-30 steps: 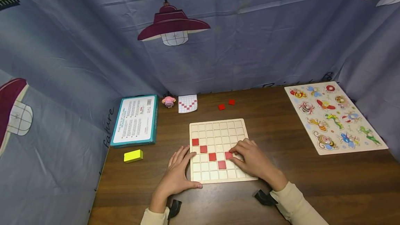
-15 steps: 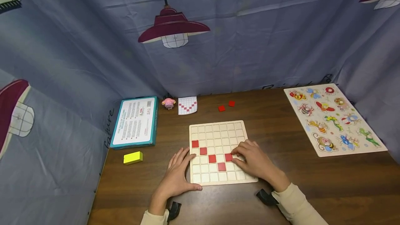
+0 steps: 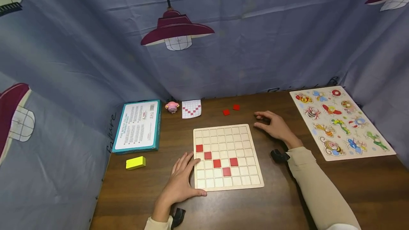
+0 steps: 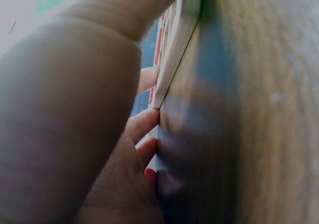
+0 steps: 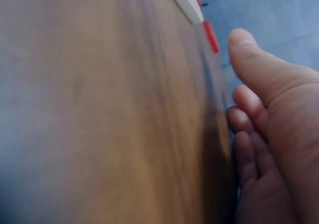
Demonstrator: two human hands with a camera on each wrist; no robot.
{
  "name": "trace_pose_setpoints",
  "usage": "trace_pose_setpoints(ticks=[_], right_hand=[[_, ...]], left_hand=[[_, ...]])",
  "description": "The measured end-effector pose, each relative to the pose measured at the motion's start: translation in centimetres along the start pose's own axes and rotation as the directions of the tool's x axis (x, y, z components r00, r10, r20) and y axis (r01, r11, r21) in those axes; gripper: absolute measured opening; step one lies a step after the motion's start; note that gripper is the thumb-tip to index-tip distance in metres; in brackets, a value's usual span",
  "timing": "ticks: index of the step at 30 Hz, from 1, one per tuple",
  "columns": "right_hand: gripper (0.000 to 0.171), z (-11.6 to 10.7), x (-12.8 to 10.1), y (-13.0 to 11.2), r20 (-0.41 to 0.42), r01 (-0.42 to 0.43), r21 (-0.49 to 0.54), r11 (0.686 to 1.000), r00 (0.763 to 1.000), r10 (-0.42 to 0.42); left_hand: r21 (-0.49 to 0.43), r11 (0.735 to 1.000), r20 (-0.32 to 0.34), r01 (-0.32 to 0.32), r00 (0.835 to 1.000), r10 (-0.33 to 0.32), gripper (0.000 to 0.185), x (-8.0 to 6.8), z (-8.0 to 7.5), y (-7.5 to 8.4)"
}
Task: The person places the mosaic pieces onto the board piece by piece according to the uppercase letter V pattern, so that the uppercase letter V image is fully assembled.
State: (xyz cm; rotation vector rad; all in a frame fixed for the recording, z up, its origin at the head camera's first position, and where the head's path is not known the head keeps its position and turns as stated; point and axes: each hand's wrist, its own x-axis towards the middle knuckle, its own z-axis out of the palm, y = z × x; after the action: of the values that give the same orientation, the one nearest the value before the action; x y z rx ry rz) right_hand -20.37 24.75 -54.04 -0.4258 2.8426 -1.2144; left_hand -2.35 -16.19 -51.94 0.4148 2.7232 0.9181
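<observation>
A pale wooden grid board [image 3: 223, 133] lies on the table. Several red square tiles [image 3: 217, 163] sit in its cells, forming a descending diagonal with one tile stepping back up to the right. My left hand [image 3: 179, 182] spreads around the board's near-left corner, index fingertip at the left rim and thumb along the front edge. Beyond the board's right side, my right hand [image 3: 274, 126] hovers above the table with loosely bent fingers and nothing held, its thumb [image 5: 249, 52] apart from the other fingertips. Two loose red tiles [image 3: 226, 112] lie behind the board, left of that hand.
A small card [image 3: 191, 109] with a printed red tile pattern lies at the back, beside a pink figurine [image 3: 172, 107]. Leftward are a teal-and-white box [image 3: 137, 125] and a yellow block [image 3: 135, 163]. An insect puzzle board [image 3: 342, 123] occupies the right side.
My right hand has let go of the red tile in the grid and moved up and right, off the board. My left hand stays at the board's corner.
</observation>
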Motion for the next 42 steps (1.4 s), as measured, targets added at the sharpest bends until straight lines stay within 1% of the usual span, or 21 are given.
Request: trace_pose_setpoints(ticks=[5, 9, 14, 19, 24, 26, 30, 34, 37, 40, 42], right_hand=[[0.056, 0.1, 3.4, 0.2, 0.019, -0.01, 0.001, 1.0, 1.0, 0.01], [0.056, 0.3, 5.7, 0.0, 0.018, -0.019, -0.027, 0.999, 1.0, 0.02], [0.058, 0.7, 7.3, -0.5, 0.059, -0.032, -0.048, 0.998, 0.998, 0.035], [0.057, 1.3, 7.9, -1.0, 0.065, -0.021, -0.078, 0.997, 0.998, 0.026], [0.056, 2.2, 8.4, -1.6, 0.016, -0.022, -0.097, 0.995, 1.0, 0.024], [0.053, 2.6, 8.5, -1.7, -0.007, -0.03, -0.113, 0.993, 1.0, 0.029], [0.042, 2.9, 8.4, -1.7, -0.026, -0.012, -0.134, 0.991, 1.0, 0.009], [0.038, 2.8, 8.4, -1.7, -0.013, 0.022, -0.153, 0.988, 1.0, -0.024], [0.038, 2.9, 8.5, -1.6, 0.008, 0.049, -0.201, 0.978, 0.999, -0.049], [0.035, 3.3, 8.6, -1.6, 0.007, 0.065, -0.24, 0.969, 0.998, -0.066], [0.034, 3.4, 8.7, -1.8, 0.011, 0.079, -0.248, 0.966, 0.997, -0.079]], left_hand=[[-0.004, 1.0, -0.001, 0.01, 1.0, -0.01, 0.113, 0.0, 0.1, -0.1], [-0.001, 1.0, 0.004, 0.005, 1.0, -0.005, 0.113, 0.1, 0.2, -0.1], [0.004, 1.0, -0.008, 0.004, 1.0, -0.004, 0.113, 0.1, 0.2, -0.1], [-0.006, 1.0, 0.002, -0.006, 1.0, 0.006, 0.113, 0.1, 0.2, 0.0], [0.01, 1.0, -0.018, -0.009, 1.0, 0.009, 0.113, 0.3, 0.1, 0.0], [0.009, 1.0, -0.012, -0.004, 1.0, 0.004, 0.112, 0.3, 0.0, 0.0], [0.004, 1.0, -0.001, 0.004, 1.0, -0.004, 0.113, 0.2, 0.1, 0.0], [0.004, 1.0, -0.005, 0.002, 1.0, -0.002, 0.113, 0.2, 0.1, -0.1], [0.01, 1.0, -0.006, 0.0, 1.0, 0.0, 0.113, 0.2, 0.1, -0.1], [0.014, 1.0, -0.003, 0.003, 1.0, -0.003, 0.113, 0.2, 0.1, -0.2], [0.013, 1.0, -0.006, 0.006, 1.0, -0.006, 0.113, 0.2, 0.1, -0.2]])
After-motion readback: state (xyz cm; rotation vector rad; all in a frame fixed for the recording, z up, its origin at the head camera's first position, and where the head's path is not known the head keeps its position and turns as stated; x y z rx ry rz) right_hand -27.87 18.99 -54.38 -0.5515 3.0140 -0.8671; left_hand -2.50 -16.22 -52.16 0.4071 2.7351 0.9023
